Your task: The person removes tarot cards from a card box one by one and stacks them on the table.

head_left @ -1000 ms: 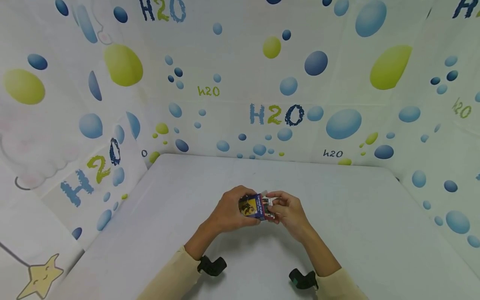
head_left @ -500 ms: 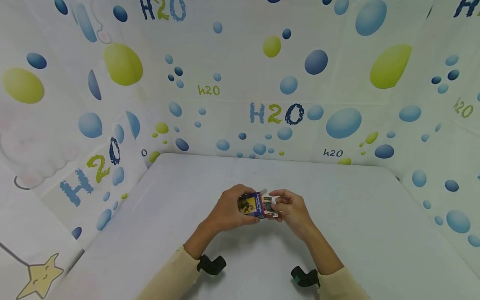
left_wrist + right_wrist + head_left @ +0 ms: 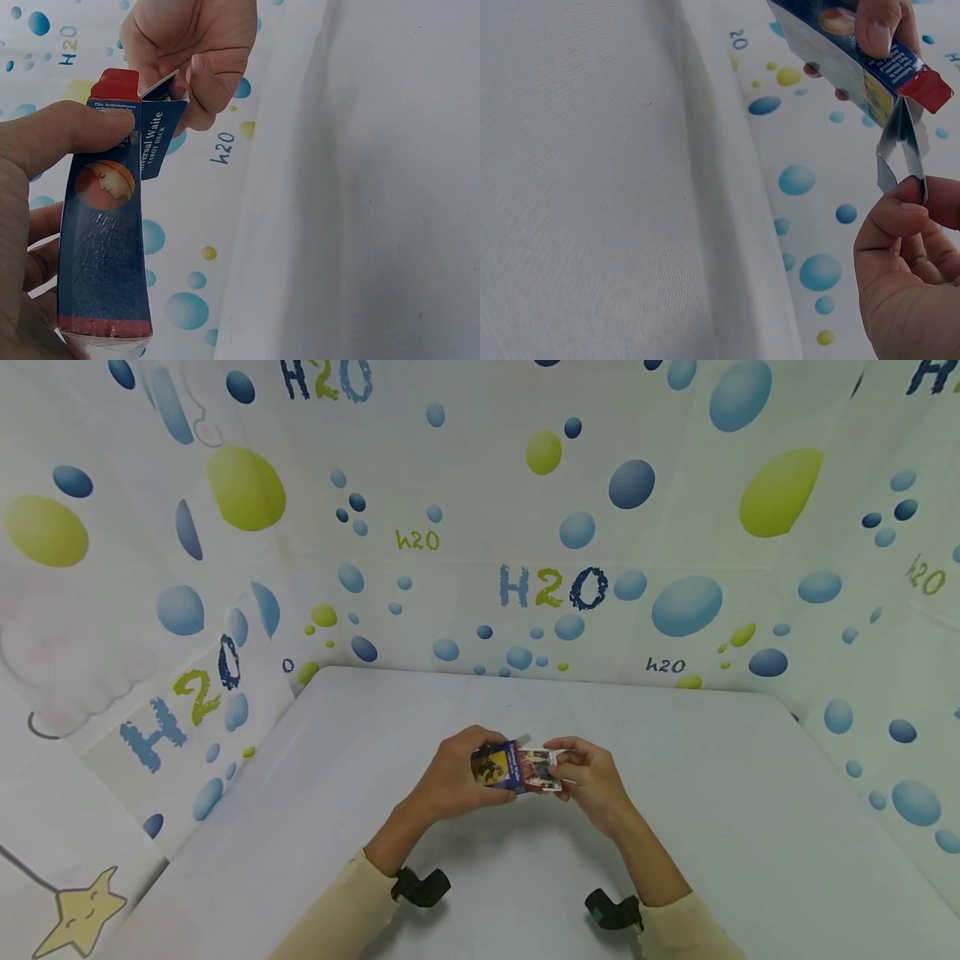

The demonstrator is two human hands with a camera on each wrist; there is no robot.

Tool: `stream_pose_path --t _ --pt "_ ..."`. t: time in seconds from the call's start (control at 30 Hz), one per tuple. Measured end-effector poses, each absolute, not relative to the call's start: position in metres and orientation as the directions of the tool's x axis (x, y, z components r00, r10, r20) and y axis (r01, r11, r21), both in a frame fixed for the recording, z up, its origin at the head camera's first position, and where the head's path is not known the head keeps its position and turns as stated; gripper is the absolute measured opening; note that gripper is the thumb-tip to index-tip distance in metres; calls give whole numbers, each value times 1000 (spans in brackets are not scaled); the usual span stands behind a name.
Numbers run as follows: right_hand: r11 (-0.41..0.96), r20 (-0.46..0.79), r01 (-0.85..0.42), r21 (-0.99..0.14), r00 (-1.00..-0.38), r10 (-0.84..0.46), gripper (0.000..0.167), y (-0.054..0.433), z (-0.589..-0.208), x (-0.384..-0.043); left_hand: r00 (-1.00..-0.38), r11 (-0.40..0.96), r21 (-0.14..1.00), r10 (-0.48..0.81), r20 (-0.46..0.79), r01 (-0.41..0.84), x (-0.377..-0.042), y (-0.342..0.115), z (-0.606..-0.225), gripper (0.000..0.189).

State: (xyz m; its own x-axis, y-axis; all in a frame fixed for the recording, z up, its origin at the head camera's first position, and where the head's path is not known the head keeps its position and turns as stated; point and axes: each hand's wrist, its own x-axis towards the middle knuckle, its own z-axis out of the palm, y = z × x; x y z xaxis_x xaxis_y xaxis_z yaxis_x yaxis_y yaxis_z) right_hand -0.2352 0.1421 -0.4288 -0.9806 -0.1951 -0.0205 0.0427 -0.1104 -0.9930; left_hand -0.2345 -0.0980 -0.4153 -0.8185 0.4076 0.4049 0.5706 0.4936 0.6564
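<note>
A blue tarot deck box (image 3: 491,766) is held above the table in my left hand (image 3: 453,775), its front showing a yellow picture. In the left wrist view, the thumb presses on the narrow side with a round face design, and the fingers lie behind the box. The box's end stands open, with a red side tab (image 3: 114,84) sticking up. My right hand (image 3: 592,781) pinches the edge of the folded-out lid flap (image 3: 909,161) between thumb and fingers. That flap is still joined to the box. The inside of the box is hidden.
A white-covered table (image 3: 720,827) spreads beneath both hands. Behind it hangs a white backdrop (image 3: 465,468) with blue and green drops and H2O lettering. Black wrist cameras (image 3: 422,888) sit at both sleeves.
The right hand has moved slightly right, away from the left. More of the pictured flap shows between the hands. The left hand keeps its grip and shifts a little up and left.
</note>
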Motion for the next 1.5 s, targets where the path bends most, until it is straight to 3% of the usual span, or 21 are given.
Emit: stream_pose_path --t 1.0,1.5 --pt "-66 -35 44 -997 -990 -134 37 151 -424 -239 -856 536 668 335 393 516 -241 -105 -419 69" --pt "-78 8 0 -997 -994 -105 19 154 -422 -240 -882 572 672 275 384 471 -243 -107 -419 68"
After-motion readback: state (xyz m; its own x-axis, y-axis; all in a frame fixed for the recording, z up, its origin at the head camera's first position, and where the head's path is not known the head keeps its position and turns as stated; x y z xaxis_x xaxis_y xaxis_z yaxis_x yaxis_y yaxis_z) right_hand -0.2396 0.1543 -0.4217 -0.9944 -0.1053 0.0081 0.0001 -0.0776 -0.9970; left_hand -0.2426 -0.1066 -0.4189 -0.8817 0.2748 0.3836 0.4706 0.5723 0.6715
